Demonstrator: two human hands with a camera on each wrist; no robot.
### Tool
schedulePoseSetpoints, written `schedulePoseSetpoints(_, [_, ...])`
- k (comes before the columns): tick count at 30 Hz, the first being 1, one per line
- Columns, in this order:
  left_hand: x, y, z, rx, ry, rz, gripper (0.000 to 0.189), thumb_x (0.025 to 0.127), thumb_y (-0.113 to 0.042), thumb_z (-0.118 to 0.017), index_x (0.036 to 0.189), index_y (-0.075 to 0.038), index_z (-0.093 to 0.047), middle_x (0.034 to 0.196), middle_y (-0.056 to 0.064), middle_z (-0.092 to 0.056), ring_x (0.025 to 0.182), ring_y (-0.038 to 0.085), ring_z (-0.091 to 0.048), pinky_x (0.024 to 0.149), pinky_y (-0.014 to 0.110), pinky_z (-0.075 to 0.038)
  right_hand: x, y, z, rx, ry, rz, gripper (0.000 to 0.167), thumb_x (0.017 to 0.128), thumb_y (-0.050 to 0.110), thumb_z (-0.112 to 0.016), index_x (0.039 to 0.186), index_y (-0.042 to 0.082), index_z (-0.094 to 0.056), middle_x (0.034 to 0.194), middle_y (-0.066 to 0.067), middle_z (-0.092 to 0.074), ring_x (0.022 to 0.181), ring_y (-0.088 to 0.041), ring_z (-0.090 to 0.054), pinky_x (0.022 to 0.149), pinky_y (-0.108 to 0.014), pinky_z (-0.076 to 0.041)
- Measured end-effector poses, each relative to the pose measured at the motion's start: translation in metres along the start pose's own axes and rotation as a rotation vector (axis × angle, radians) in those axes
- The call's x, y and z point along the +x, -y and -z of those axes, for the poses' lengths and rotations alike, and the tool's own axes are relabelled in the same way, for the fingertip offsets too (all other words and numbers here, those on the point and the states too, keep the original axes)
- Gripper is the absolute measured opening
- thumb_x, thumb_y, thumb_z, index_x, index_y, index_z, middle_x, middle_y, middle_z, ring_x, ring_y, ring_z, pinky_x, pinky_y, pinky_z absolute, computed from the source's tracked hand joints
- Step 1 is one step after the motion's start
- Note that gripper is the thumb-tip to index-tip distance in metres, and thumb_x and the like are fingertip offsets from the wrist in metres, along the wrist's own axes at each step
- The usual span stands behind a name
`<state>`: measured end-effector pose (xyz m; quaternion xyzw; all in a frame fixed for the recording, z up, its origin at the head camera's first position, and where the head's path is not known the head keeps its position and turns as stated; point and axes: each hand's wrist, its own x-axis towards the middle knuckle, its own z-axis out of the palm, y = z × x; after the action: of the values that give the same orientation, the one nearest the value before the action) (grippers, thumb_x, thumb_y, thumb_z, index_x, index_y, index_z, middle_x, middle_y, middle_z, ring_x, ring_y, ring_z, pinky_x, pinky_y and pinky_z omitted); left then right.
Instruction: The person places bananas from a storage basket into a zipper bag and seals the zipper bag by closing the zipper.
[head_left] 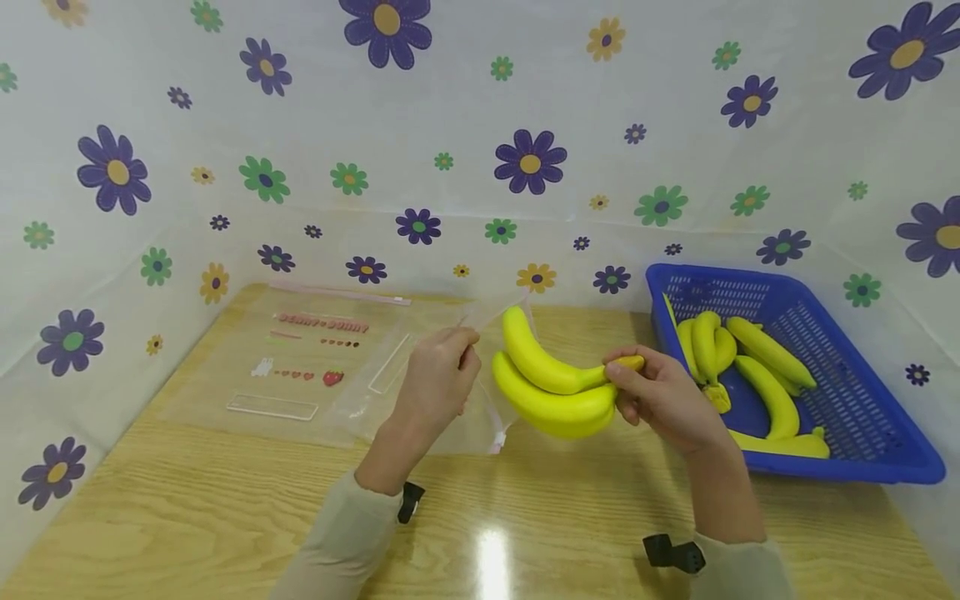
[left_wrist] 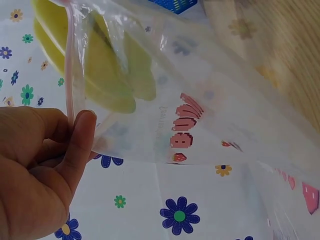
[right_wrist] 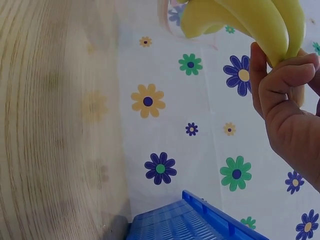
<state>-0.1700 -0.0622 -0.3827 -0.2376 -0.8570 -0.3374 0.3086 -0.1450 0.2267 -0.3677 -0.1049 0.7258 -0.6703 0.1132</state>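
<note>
My left hand pinches the pink-edged mouth of a clear zip bag, between thumb and fingers in the left wrist view. The bag has printed pink pictures and hangs partly spread above the table. To its right, my right hand grips a bunch of yellow bananas by the stem end. The banana tips point left, at the bag's mouth. In the left wrist view the bananas show largely through the bag's film; how far inside they reach I cannot tell.
Another clear printed zip bag lies flat at the left of the wooden table. At the right stands a blue plastic basket with several bananas in it. A flower-patterned sheet walls the back and sides.
</note>
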Motion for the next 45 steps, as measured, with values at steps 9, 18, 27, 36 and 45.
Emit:
schedulePoseSetpoints(9, [0.0,-0.001,0.0,0.004,0.001,0.003,0.015,0.084,0.013,-0.06,0.094,0.009,-0.071,0.089,0.02,-0.071,0.068,0.024,-0.062,0.062,0.031,-0.057,0.005,-0.003,-0.008,-0.006,-0.018,-0.038,0.034,0.102,0.024,-0.057,0.123,-0.003,-0.053,0.092,-0.008,-0.055,0.063,-0.012,-0.049,0.059,-0.021,-0.046])
schedulePoseSetpoints(18, [0.0,-0.004,-0.001,0.009,0.0,-0.017,0.014,0.084,0.013,-0.06,0.091,0.009,-0.071,0.084,0.018,-0.07,0.065,0.021,-0.058,0.058,0.029,-0.054,0.008,-0.007,-0.015,0.016,0.015,-0.034,0.039,0.103,0.024,-0.055,0.127,-0.006,-0.048,0.098,-0.011,-0.052,0.067,-0.013,-0.052,0.062,-0.022,-0.049])
schedulePoseSetpoints(27, [0.0,-0.006,-0.001,-0.005,0.005,-0.012,0.015,0.085,0.012,-0.061,0.094,0.009,-0.072,0.089,0.019,-0.072,0.068,0.023,-0.062,0.062,0.03,-0.057,0.011,-0.01,-0.022,0.01,0.041,-0.033,0.04,0.104,0.021,-0.053,0.13,-0.008,-0.045,0.103,-0.012,-0.052,0.071,-0.013,-0.055,0.066,-0.022,-0.051])
schedulePoseSetpoints(36, [0.0,-0.007,0.001,-0.012,0.004,-0.001,0.014,0.085,0.012,-0.061,0.094,0.009,-0.071,0.091,0.02,-0.072,0.072,0.027,-0.065,0.064,0.033,-0.058,0.016,-0.017,-0.027,0.0,0.074,-0.052,0.038,0.105,0.018,-0.051,0.132,-0.007,-0.043,0.108,-0.014,-0.05,0.077,-0.015,-0.058,0.072,-0.021,-0.054])
schedulePoseSetpoints(45, [0.001,-0.006,0.003,-0.026,-0.03,-0.027,0.015,0.084,0.014,-0.06,0.093,0.009,-0.071,0.091,0.019,-0.072,0.069,0.024,-0.063,0.061,0.031,-0.057,0.019,-0.021,-0.032,-0.016,0.08,-0.067,0.04,0.105,0.016,-0.051,0.138,-0.005,-0.041,0.109,-0.016,-0.051,0.081,-0.016,-0.059,0.074,-0.022,-0.055])
